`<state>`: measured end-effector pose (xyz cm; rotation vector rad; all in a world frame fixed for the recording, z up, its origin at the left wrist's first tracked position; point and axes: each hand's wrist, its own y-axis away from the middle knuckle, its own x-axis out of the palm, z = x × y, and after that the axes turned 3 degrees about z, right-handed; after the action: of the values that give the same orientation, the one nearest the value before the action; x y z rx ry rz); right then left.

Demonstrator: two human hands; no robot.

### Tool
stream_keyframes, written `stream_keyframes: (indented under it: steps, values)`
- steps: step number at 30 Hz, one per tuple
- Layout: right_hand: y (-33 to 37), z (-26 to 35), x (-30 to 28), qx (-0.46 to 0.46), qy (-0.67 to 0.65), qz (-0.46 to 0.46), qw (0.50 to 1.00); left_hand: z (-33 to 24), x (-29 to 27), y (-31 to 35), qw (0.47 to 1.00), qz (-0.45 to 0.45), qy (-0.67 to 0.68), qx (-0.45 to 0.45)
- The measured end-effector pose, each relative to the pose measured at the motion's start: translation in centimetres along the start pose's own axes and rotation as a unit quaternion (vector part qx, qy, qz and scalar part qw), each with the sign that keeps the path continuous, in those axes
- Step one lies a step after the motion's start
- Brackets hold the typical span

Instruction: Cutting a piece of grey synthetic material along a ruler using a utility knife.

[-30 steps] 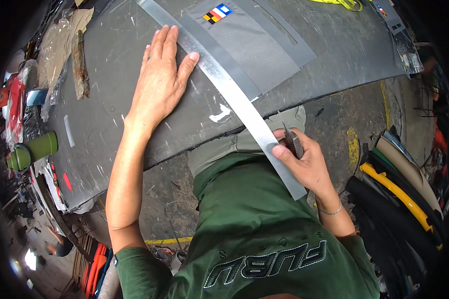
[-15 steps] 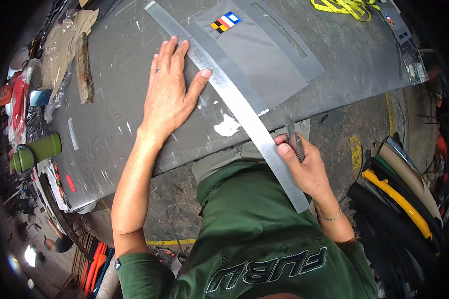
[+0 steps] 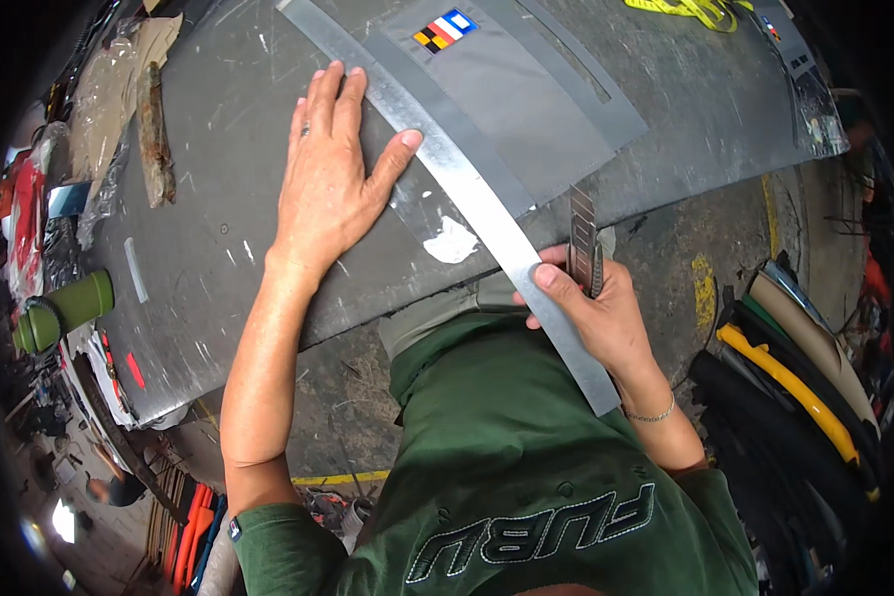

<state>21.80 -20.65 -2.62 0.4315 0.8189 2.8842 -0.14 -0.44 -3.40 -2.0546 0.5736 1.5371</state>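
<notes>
A long metal straightedge runs diagonally over the table and out past its near edge. My left hand lies flat on the table with spread fingers, its fingertips and thumb at the strip's left edge. Near the strip's lower end, my right hand pinches it between thumb and fingers. That same hand holds a dark utility knife, its segmented blade pointing away from me. Just right of the straightedge is a grey fabric panel with a slot and a small coloured flag patch, its left border along the strip.
The dark, scratched table ends just before my body. Cardboard, plastic wrap and a worn stick lie at the left, near a green bottle. A yellow tape is far right. Rolls of material stand at the right.
My right hand has moved slightly up and left, and the knife has turned to show its flat side. The straightedge and panel appear shifted slightly up and left with the whole view.
</notes>
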Motion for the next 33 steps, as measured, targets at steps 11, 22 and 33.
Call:
stream_keyframes:
  steps: [11, 22, 33]
  values:
    - [-0.02, -0.38, -0.2, -0.007, 0.03, -0.01, 0.999, -0.05, 0.15, 0.01, 1.0, -0.008, -0.009, 0.005]
    - [0.13, -0.57, 0.01, -0.03, 0.018, -0.028, 0.999, -0.37, -0.15, -0.08, 1.0, -0.003, -0.001, -0.002]
    - [-0.01, -0.17, -0.05, -0.039, 0.042, -0.012, 0.998, -0.31, -0.15, -0.11, 1.0, -0.003, 0.0, -0.008]
